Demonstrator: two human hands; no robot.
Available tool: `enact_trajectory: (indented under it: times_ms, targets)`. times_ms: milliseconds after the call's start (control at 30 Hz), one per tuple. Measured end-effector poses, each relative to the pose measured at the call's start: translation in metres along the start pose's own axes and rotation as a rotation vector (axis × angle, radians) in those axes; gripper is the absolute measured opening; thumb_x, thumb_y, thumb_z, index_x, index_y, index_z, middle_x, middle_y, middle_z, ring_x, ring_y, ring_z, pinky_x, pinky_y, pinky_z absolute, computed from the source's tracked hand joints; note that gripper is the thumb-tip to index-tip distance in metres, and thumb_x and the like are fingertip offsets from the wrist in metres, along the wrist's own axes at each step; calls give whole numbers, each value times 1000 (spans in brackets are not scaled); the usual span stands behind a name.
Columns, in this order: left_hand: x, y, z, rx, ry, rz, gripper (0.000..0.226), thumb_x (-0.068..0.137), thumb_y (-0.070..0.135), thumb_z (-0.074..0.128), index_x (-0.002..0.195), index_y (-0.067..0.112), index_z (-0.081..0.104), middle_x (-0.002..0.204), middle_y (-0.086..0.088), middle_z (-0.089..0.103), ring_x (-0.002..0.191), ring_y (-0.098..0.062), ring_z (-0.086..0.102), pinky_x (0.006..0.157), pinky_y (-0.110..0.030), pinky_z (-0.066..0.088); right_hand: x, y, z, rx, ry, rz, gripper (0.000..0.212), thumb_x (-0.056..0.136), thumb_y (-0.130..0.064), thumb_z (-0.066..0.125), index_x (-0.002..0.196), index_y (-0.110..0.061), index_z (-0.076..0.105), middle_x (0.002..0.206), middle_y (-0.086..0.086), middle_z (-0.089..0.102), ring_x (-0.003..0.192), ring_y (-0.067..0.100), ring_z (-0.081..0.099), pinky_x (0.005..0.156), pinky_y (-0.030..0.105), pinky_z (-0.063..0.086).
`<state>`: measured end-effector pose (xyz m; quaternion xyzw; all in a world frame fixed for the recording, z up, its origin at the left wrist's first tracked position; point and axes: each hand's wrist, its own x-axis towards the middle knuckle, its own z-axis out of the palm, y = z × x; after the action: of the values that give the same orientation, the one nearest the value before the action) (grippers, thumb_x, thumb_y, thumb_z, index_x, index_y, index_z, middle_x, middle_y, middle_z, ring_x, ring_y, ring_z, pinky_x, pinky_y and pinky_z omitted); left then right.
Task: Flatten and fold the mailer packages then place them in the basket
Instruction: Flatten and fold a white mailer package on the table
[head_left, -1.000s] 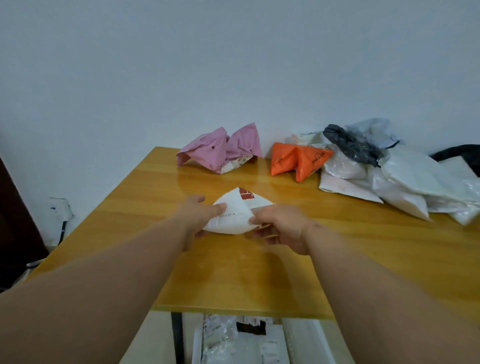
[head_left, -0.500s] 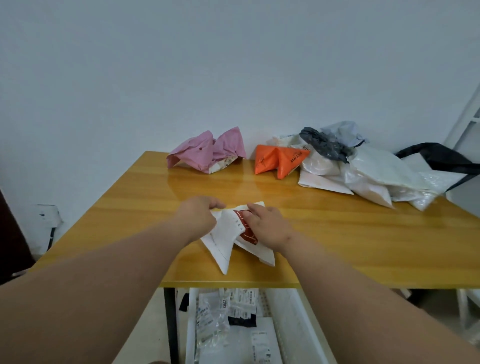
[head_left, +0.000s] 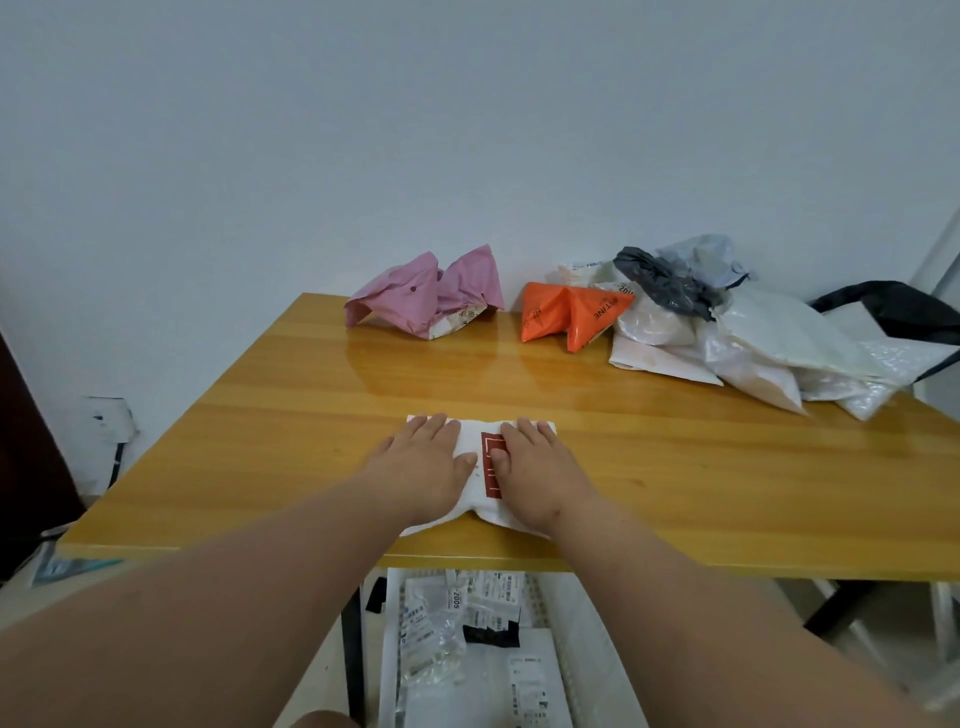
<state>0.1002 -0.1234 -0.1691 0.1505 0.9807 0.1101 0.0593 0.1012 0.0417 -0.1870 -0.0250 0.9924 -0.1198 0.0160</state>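
I see both hands lying flat on one white mailer (head_left: 475, 470) near the front edge of the table (head_left: 311, 415). My left hand (head_left: 421, 470) has straight fingers and presses down on the left part. My right hand (head_left: 540, 475) has straight fingers too and presses on the right part. Neither hand grips anything. They just push the mailer flat.

I think this mailer is at the flatten step. It is not folded yet, as far as I can tell. It is not in the basket yet.

A lot of work is left. At the back of the table sits a puffy pink mailer (head_left: 426, 293). Near it is a puffy orange mailer (head_left: 566, 312). On the right is a big pile of mailers (head_left: 737, 338), white, grey and black, all crumpled up. None of those look flat.

Under the front of the table I see a white basket (head_left: 576, 613). It already holds some flat packages (head_left: 467, 639) with labels. So I judge that part of the job is done.

The white mailer looks thin and soft. It has a dark red block with white lines in the middle, between my hands. Its near edge is wavy and bulges a bit, so it is not fully flat. It lies well apart from the other mailers.
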Motion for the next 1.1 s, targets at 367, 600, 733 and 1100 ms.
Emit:
enact_trajectory:
  times_ms: [367, 600, 733, 1100]
  targets:
    - [3, -4, 15, 45, -100, -20, 65, 102, 54, 10, 157, 21, -3, 164, 3, -7, 151, -16, -8, 122, -47, -2, -18, -2, 5, -16, -61, 39, 64, 103, -52, 15, 157, -18, 8, 165, 3, 5, 152, 22, 0, 122, 45, 5]
    - [3, -3, 17, 89, -108, -9, 65, 103, 52, 9, 157, 18, -5, 165, -1, -7, 151, -18, -9, 122, -44, -2, -21, -4, 8, -95, -70, 25, 64, 103, -51, 13, 157, -17, 7, 165, 5, -3, 151, 22, -6, 122, 44, 1]
    - [3, -2, 17, 107, -120, -5, 65, 103, 50, 9, 157, 16, -4, 164, -2, -7, 151, -18, -9, 123, -43, -2, -21, -4, 10, -119, -66, 19, 63, 103, -50, 13, 157, -16, 7, 165, 6, -3, 151, 23, -7, 122, 45, 0]
    - [5, -2, 16, 121, -175, 1, 57, 104, 49, 8, 156, 30, -6, 164, -3, -12, 150, -21, -13, 122, -44, -2, -24, -5, 11, -123, -60, 18, 63, 103, -49, 10, 157, -16, 4, 164, 7, -6, 151, 23, -9, 122, 46, -1]
